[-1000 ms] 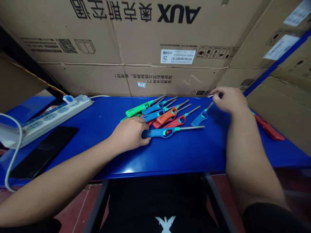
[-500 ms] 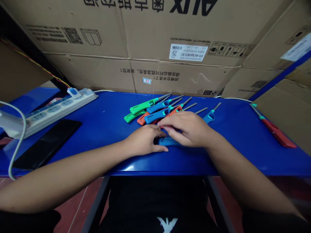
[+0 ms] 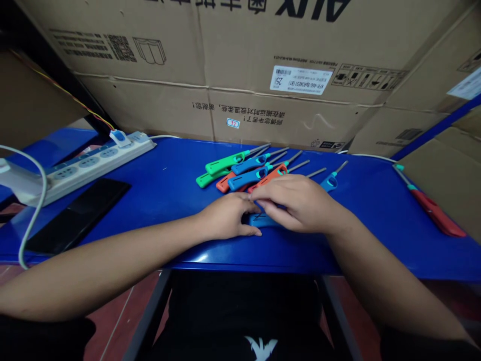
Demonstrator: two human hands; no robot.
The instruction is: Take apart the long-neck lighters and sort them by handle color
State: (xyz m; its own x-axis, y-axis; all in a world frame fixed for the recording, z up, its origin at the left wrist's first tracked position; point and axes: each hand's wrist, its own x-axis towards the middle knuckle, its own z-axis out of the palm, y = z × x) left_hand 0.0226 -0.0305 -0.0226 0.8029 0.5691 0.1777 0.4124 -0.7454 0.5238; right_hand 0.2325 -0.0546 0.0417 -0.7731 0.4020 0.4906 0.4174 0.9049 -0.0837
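A blue long-necked lighter (image 3: pixel 259 219) lies on the blue tabletop near its front edge, its slotted handle end showing between my hands. My left hand (image 3: pixel 227 214) is closed around that end, thumb in front and fingers behind. Over the handle, my right hand (image 3: pixel 300 203) makes a pinch, thumb and index fingertips close to my left fingertips. Whatever small thing sits in the pinch is hidden. Beyond my right knuckles shows a blue lighter's trigger part (image 3: pixel 329 182); I cannot tell if it belongs to the same lighter.
Just behind my hands lies a pile of green, blue and orange lighters, including a green lighter (image 3: pixel 225 163). A red lighter (image 3: pixel 438 213) lies at the right. Leftward are a black phone (image 3: pixel 80 213) and a power strip (image 3: pixel 99 163). A cardboard panel (image 3: pixel 158 108) stands behind.
The view has shifted slightly, moving the scene a little rightward. My right fingertips have come slightly closer to my left fingers. The left hand keeps its hold on the lighter.
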